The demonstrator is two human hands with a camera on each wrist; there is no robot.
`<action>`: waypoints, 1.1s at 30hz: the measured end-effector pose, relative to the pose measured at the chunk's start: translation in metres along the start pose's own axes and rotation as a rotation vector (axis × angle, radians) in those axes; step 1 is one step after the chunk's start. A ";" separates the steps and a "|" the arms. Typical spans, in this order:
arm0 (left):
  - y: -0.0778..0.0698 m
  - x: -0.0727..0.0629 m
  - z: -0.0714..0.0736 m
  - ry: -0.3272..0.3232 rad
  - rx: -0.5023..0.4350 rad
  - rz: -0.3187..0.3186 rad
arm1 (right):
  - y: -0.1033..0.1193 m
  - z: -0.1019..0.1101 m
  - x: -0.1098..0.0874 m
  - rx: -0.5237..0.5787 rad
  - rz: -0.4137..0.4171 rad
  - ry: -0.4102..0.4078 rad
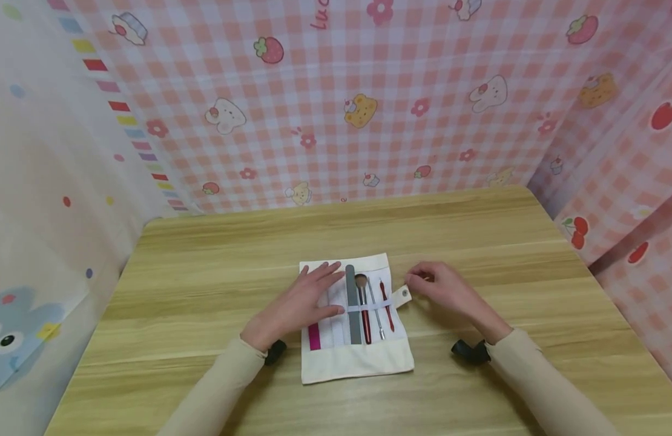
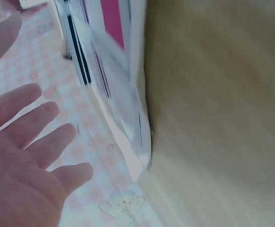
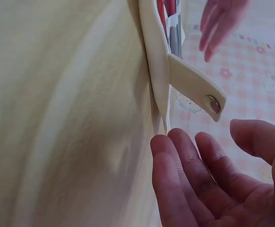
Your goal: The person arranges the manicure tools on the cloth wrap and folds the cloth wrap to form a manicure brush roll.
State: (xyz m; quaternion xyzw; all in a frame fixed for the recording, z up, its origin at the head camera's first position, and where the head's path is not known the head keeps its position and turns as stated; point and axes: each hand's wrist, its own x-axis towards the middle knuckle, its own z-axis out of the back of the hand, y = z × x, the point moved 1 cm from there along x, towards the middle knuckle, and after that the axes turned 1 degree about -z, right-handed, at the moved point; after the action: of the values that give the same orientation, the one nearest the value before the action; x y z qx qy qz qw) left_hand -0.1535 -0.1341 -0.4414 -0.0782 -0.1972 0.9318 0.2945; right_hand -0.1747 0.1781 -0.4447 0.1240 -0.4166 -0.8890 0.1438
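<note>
A cream cloth roll-up case (image 1: 358, 365) lies unrolled on the table. Under its white elastic band sit a grey nail file (image 1: 355, 330), a red-handled makeup brush (image 1: 367, 327), a thin metal tool (image 1: 377, 315) and a slim red double-ended tool (image 1: 390, 318). A pink strip (image 1: 314, 337) shows at its left side. My left hand (image 1: 306, 297) hovers over the left half with spread fingers, hiding part of it. Beside the snap tab (image 3: 194, 85) at the case's right edge is my right hand (image 1: 447, 289), its fingers loosely bent, thumb apart, holding nothing.
The wood-grain table (image 1: 232, 242) extends around the case. Pink checked cloth (image 1: 336, 79) hangs behind it, with more cloth at both sides. Black wrist-worn devices (image 1: 471, 352) sit below the wrists, close to the tabletop.
</note>
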 end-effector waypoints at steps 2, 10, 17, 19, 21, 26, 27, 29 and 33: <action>0.005 0.001 0.005 -0.040 -0.017 0.011 | 0.000 0.003 -0.006 -0.012 0.012 -0.002; 0.026 0.005 0.017 -0.170 -0.026 0.072 | 0.000 0.004 -0.029 -0.046 0.042 0.009; 0.045 0.007 0.022 -0.220 -0.001 0.124 | 0.005 -0.002 -0.044 -0.063 0.026 0.053; 0.050 0.007 0.025 -0.231 -0.004 0.137 | 0.005 -0.005 -0.047 -0.053 0.015 0.081; 0.054 0.007 0.026 -0.231 -0.011 0.150 | 0.005 -0.007 -0.050 -0.037 0.002 0.107; 0.064 0.008 0.028 -0.208 -0.071 0.187 | 0.004 -0.012 -0.058 -0.029 0.004 0.146; 0.065 0.009 0.028 -0.204 -0.085 0.193 | 0.004 -0.013 -0.059 -0.035 0.002 0.150; 0.067 0.009 0.028 -0.196 -0.107 0.205 | 0.004 -0.014 -0.062 -0.034 0.001 0.160; 0.069 0.012 0.027 -0.184 -0.126 0.216 | 0.002 -0.016 -0.067 0.005 -0.011 0.186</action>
State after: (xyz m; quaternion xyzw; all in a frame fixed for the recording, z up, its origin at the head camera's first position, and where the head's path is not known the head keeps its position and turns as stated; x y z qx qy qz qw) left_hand -0.2057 -0.1873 -0.4454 -0.0318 -0.2720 0.9470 0.1677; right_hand -0.1067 0.1893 -0.4461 0.2084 -0.4030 -0.8734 0.1768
